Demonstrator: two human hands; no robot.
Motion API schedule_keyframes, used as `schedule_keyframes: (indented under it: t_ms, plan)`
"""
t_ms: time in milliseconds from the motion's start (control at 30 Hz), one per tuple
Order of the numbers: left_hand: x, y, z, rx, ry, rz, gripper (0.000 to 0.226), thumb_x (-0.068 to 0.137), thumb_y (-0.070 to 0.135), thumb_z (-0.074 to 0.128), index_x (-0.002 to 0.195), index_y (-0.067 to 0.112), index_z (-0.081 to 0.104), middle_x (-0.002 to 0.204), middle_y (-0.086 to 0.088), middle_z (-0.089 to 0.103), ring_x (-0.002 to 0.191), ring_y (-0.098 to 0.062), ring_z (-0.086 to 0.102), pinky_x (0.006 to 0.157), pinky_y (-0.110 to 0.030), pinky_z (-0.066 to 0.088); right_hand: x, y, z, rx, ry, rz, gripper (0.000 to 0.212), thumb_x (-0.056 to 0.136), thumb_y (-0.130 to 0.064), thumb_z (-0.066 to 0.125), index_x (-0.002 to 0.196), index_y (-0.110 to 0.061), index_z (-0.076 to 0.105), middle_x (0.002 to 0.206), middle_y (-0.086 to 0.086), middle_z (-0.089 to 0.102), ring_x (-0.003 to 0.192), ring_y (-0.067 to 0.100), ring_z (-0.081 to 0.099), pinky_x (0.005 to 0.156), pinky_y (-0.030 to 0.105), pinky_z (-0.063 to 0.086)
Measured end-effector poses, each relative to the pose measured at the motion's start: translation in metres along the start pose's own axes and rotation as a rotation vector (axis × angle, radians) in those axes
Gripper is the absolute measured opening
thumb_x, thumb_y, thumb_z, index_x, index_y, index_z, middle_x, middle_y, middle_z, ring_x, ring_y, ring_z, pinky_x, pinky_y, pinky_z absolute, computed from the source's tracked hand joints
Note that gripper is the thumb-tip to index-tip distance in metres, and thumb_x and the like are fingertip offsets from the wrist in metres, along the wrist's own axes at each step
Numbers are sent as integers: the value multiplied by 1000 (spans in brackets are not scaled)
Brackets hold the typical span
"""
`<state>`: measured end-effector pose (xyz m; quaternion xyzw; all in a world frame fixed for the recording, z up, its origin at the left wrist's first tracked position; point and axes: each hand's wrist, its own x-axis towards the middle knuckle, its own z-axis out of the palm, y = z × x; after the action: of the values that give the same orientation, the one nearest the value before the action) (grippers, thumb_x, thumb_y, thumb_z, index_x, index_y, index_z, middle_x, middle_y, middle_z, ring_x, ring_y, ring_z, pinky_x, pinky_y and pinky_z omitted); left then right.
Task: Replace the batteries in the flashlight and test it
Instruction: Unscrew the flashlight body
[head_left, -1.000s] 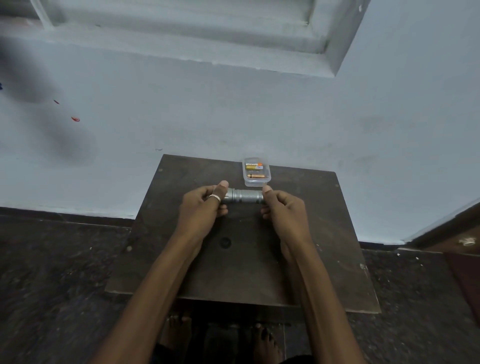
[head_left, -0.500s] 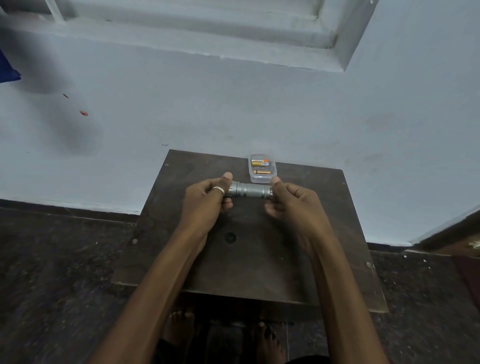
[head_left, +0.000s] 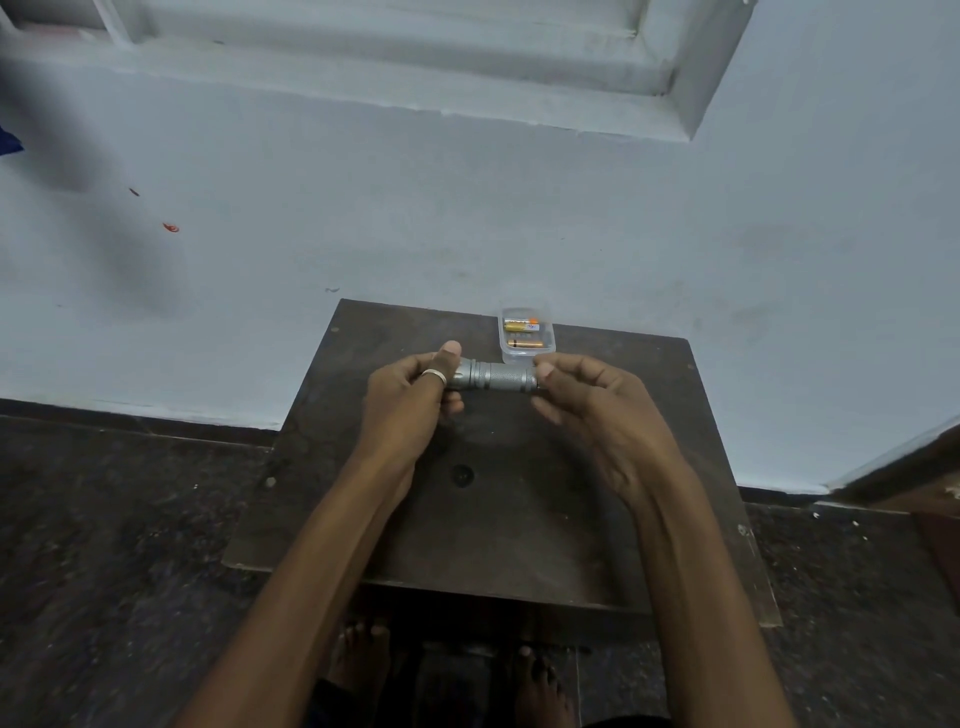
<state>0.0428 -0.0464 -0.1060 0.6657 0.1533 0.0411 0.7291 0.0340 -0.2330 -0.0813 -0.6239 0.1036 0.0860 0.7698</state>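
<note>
Silver flashlight is held level over the dark tabletop, its head wrapped by the left grip, its tail end pinched by the right grip; two batteries are kept in a clear case just behind

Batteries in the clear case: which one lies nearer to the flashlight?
The plain copper-coloured battery, on the side of the case facing the flashlight. The other battery, gold with an orange end, lies behind it, toward the wall.
</note>
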Motion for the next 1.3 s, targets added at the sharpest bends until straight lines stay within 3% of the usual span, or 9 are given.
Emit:
schedule_keyframes:
  t_ms: [133, 300, 467, 600, 733, 900, 1033, 1133, 1300]
  plan:
    - [-1, 1, 2, 22, 1, 15, 29, 90, 41, 68, 92, 14, 76, 65, 9, 70, 56, -2, 61, 67, -28, 60, 3, 4, -1, -202, 68, 16, 33, 95, -35, 67, 85, -4, 76, 69, 7, 73, 62, 10, 70, 58, 18, 56]
    - [-2, 2, 3, 32, -7, 18, 27, 91, 41, 67, 93, 15, 75, 68, 8, 71, 57, -1, 61, 62, -20, 56, 2, 2, -8, -89, -36, -42, 10, 92, -6, 68, 99, -8, 75, 85, 5, 77, 80, 12, 71, 72, 18, 56]
    - [-3, 4, 3, 23, -10, 12, 26, 92, 39, 66, 91, 15, 75, 65, 10, 70, 56, -1, 61, 67, -24, 59, 0, -1, -12, -182, -40, -114, 31, 84, 10, 68, 103, -14, 74, 101, 7, 77, 93, 15, 70, 83, 25, 53]
    - [-5, 6, 4, -5, -5, 7, 24, 93, 36, 65, 91, 14, 74, 72, 5, 69, 56, -1, 60, 66, -24, 59, 3, 2, -7, -82, -32, -49, 14, 94, -17, 68, 102, -7, 73, 94, 8, 76, 83, 14, 72, 73, 21, 57]
    - [-8, 6, 7, -3, -9, 9, 24, 94, 34, 65, 94, 11, 73, 75, 3, 68, 57, -1, 60, 64, -22, 58, 6, 4, -5, -275, 25, -37, 39, 97, -36, 64, 93, 2, 73, 72, 9, 73, 61, 10, 69, 59, 20, 56]
    - [-8, 8, 6, -23, -9, -7, 26, 94, 33, 65, 97, 8, 72, 75, 4, 68, 57, -1, 60, 68, -24, 60, 5, 1, -8, -205, -32, -138, 9, 93, -4, 67, 100, -5, 73, 87, 11, 71, 79, 14, 67, 76, 20, 59]
    - [-9, 8, 4, -25, -9, -14, 26, 94, 33, 65, 98, 9, 73, 72, 7, 69, 57, -2, 60, 72, -28, 59, 2, -3, -8, -243, -53, -187, 27, 85, 8, 69, 107, -8, 73, 98, 8, 76, 86, 9, 69, 76, 17, 54]
    - [-9, 9, 3, -20, -11, -15, 26, 94, 34, 65, 97, 9, 73, 72, 7, 69, 58, -3, 60, 75, -30, 59, 3, -2, -6, -191, -40, -115, 13, 92, -10, 70, 103, -3, 73, 95, 11, 74, 85, 13, 70, 77, 22, 58]
    - [-11, 9, 4, 0, -29, -4, 27, 94, 34, 65, 99, 9, 73, 77, 3, 69, 60, -3, 60, 75, -30, 59, 6, 1, -5, -358, -14, -59, 35, 98, -35, 62, 87, -4, 72, 70, 7, 72, 60, 11, 68, 57, 20, 54]
